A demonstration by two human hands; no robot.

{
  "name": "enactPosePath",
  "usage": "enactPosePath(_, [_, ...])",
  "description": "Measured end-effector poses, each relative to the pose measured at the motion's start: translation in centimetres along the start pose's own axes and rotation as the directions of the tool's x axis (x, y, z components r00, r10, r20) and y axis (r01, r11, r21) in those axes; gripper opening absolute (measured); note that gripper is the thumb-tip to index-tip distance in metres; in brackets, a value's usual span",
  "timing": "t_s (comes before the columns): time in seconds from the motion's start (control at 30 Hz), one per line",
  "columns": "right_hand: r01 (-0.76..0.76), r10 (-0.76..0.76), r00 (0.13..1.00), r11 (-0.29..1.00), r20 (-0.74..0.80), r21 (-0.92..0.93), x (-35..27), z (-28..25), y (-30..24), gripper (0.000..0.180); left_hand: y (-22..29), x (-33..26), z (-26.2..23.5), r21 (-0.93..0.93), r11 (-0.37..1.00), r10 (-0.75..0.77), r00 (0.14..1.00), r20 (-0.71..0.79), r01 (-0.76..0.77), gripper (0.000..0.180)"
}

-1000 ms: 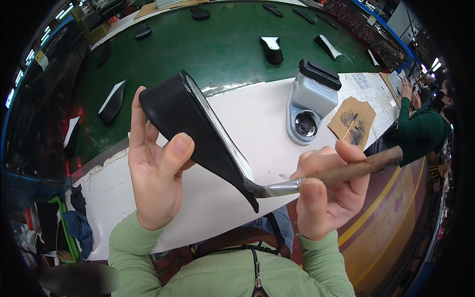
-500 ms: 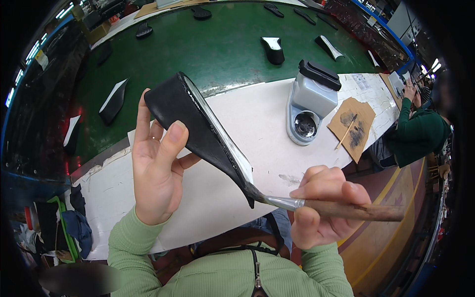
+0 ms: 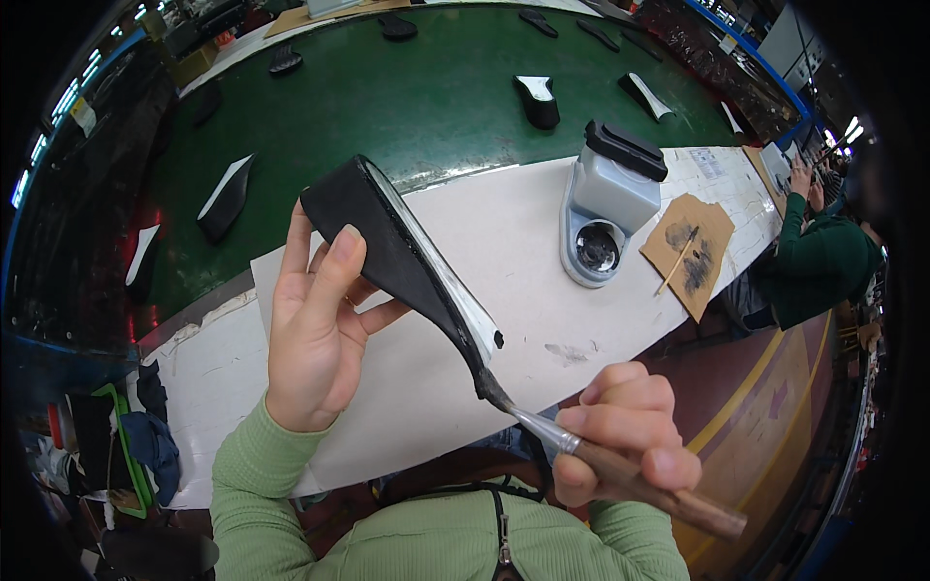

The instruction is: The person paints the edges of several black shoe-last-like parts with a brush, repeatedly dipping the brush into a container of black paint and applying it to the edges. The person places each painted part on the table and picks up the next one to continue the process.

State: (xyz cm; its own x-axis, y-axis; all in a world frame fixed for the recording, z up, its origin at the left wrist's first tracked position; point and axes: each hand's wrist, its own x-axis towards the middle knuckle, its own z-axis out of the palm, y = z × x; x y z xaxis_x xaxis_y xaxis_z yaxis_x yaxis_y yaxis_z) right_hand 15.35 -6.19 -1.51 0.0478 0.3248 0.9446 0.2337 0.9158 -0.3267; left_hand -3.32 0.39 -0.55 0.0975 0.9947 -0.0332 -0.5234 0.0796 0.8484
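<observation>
My left hand (image 3: 325, 324) grips a black wedge shoe sole (image 3: 387, 237) by its thick heel end, thumb on the side wall. The white inner face of the sole turns to the right, and its thin toe end points down toward me. In my right hand (image 3: 625, 436) is a paintbrush (image 3: 605, 460) with a wooden handle and metal ferrule, pinched between thumb and fingers. The dark bristles touch the sole's thin tip. Both hands are above the white table covering (image 3: 417, 387).
A pale dispenser bottle (image 3: 620, 198) with a dark-filled round cup stands right of centre. Beside it a stained cardboard piece (image 3: 693, 252) bears a thin stick. Several soles, including one (image 3: 226, 198), lie on the green surface (image 3: 387, 107). A person in green (image 3: 814, 252) works at the right.
The brush has swung so its handle slopes down to the right, and its tip has shifted slightly left along the toe edge. The sole has tilted a little and sits slightly lower.
</observation>
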Motion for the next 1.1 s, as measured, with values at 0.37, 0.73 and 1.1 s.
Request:
enactPosePath(0.37, [-0.006, 0.002, 0.998, 0.998, 0.061, 0.066, 0.1, -0.9, -0.1, 0.054, 0.2, 0.3, 0.1, 0.001, 1.0, -0.005, 1.0, -0.005, 0.005, 0.056])
enactPosePath(0.73, [-0.021, 0.025, 0.995, 0.999, 0.099, -0.043, 1.1, -0.5, 0.5, 0.053, 0.1, 0.1, 0.2, -0.009, 1.0, -0.021, 1.0, -0.007, 0.021, 0.054])
enactPosePath(1.1, [0.105, -0.106, 0.99, 0.994, 0.098, 0.019, 0.5, 0.3, 0.1, 0.041, 0.1, 0.2, 0.3, -0.008, 1.0, -0.027, 0.999, -0.017, 0.026, 0.051])
